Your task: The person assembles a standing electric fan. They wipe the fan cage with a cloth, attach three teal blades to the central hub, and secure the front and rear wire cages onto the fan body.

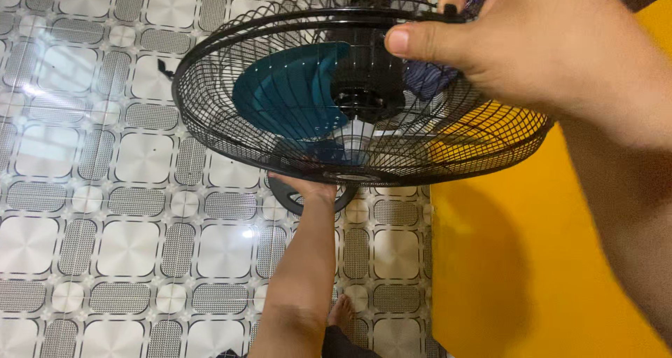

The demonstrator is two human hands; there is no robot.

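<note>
Right hand [553, 50] clamps our black wire fan guard's [231, 130] rim; left hand [308, 186] supports beneath, grip hidden. Teal blade [290, 92] seated inside; guard held aloft over tiled floor [105, 225].

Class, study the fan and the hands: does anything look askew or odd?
Yes. The black wire-cage fan with teal blades hangs tilted above the patterned tile floor, not standing. The right hand grips its top rim; the left hand supports it underneath.

No packages, labels, signs or screens in view.
</note>
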